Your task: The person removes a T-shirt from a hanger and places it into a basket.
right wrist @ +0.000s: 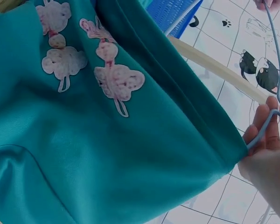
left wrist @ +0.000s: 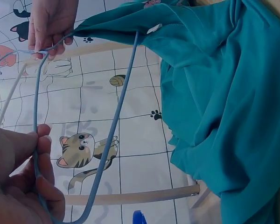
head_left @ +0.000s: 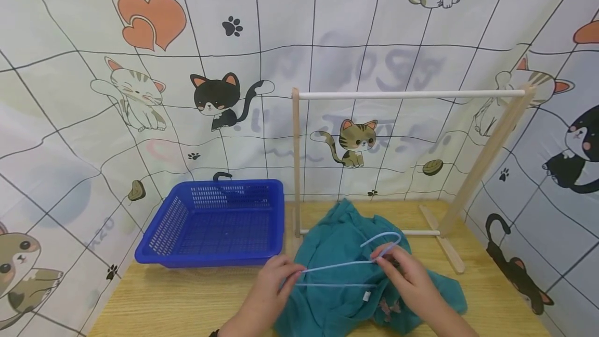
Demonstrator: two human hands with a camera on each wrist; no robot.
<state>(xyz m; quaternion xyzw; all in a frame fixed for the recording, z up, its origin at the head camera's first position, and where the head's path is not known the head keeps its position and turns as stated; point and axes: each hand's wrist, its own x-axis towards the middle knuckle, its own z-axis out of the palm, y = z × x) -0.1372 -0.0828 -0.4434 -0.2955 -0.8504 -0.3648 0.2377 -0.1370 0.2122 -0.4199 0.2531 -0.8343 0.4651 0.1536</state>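
Observation:
A light-blue clothes hanger (head_left: 334,266) is held over a teal garment (head_left: 334,241) heaped on the table. My left hand (head_left: 276,285) grips the hanger's left sloping arm between thumb and fingers. Just below the hook, my right hand (head_left: 409,277) pinches the hanger. In the left wrist view, the hanger's lower bar (left wrist: 113,128) runs into the garment's opening, and its far end is hidden by cloth. The right wrist view shows the garment's edge hanging over the hanger beside my right hand, with pale pink flower-like fastenings (right wrist: 119,81) on its front.
A blue plastic basket (head_left: 210,262) stands left of the garment. Behind the garment is a wooden rack with a white top rod (head_left: 398,95) and a foot (head_left: 446,248) on the right. A cat-patterned sheet covers the walls around the wooden table (head_left: 187,300).

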